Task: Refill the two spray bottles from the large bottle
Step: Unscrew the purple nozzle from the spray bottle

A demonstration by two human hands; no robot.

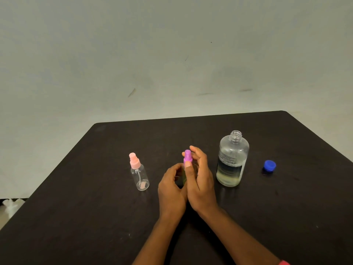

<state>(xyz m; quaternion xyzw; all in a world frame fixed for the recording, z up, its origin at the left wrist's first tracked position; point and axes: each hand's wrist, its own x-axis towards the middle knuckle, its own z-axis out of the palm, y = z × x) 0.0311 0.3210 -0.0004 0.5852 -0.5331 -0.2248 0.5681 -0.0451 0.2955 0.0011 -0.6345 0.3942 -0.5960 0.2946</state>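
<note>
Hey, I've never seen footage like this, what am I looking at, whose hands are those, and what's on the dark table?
No machine here: one camera worn on a person's head looks down at their own bare hands. The left hand grips the body of a small purple-topped spray bottle; the right hand pinches its top. On the dark table stand a small clear pink-topped spray bottle at left, seemingly empty, and a large clear uncapped bottle at right, partly full of pale liquid. A blue plastic cap lies farther right.
</note>
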